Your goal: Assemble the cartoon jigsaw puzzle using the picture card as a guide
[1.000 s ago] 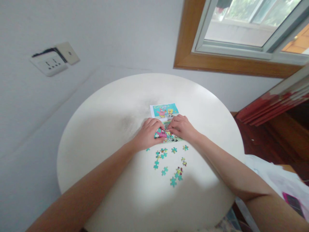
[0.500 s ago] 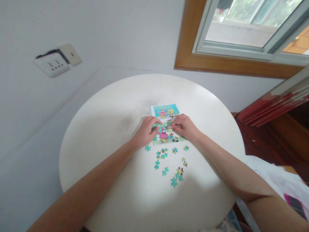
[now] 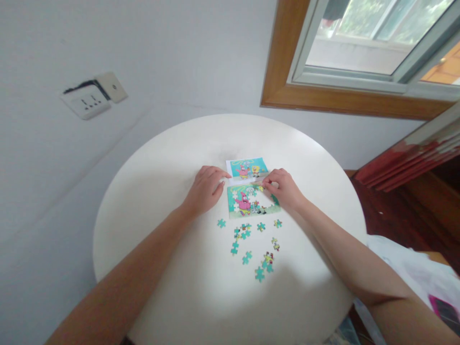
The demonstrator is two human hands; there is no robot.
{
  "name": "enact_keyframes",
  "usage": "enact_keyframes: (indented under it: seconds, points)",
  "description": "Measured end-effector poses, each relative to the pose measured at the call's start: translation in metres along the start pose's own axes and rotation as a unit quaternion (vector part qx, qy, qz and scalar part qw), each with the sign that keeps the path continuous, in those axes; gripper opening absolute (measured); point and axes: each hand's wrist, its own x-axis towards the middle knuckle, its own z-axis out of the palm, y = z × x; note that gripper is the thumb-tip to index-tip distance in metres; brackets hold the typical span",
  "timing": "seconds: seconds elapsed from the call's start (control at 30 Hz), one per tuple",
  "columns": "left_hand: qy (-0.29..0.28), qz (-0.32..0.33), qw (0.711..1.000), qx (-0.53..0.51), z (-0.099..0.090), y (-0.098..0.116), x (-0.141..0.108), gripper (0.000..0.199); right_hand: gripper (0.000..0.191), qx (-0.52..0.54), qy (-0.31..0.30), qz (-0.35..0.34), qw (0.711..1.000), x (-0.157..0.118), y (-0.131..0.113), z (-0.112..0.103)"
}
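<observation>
A partly filled jigsaw puzzle [image 3: 244,203] lies on the table, a pink starfish figure on its left and a white gap at its middle right. Just left of its upper corner is my left hand [image 3: 205,189], thumb and fingers apart with nothing between them. At the puzzle's upper right edge, my right hand [image 3: 283,188] pinches a small puzzle piece [image 3: 261,188], mostly hidden by the fingertips. Behind the puzzle lies a printed picture sheet [image 3: 247,167] with the same cartoon figures. Several loose teal and multicoloured pieces [image 3: 246,258] are scattered in front.
Everything lies on a round white table [image 3: 161,158] against a wall. A wall socket [image 3: 86,101] is at left, and a wood-framed window [image 3: 355,100] at upper right. White plastic and a pink-edged dark object [image 3: 445,311] sit at lower right.
My left hand has drawn back left, off the puzzle, and its fingers have spread. My right hand has shifted slightly right, uncovering more of the puzzle. The view has tilted a little.
</observation>
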Motion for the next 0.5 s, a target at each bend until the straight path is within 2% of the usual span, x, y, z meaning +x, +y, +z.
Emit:
enact_keyframes:
  seconds: [0.13,0.27,0.43,0.5]
  points:
    - [-0.040,0.028,0.998,0.047,-0.018,-0.003,0.006,0.024,0.022,-0.071,0.008,0.056,0.996,0.003,0.016,-0.007]
    - [-0.092,0.053,0.993,0.056,-0.024,0.000,0.009,0.026,0.021,-0.156,0.018,0.113,0.981,0.004,0.033,-0.013]
    - [-0.191,0.083,0.978,0.011,-0.030,0.007,-0.008,0.022,0.023,-0.189,0.043,0.143,0.971,0.002,0.044,-0.014]
    - [-0.203,0.069,0.976,-0.020,-0.037,0.006,-0.018,0.020,0.024,-0.196,0.048,0.143,0.969,0.001,0.046,-0.012]
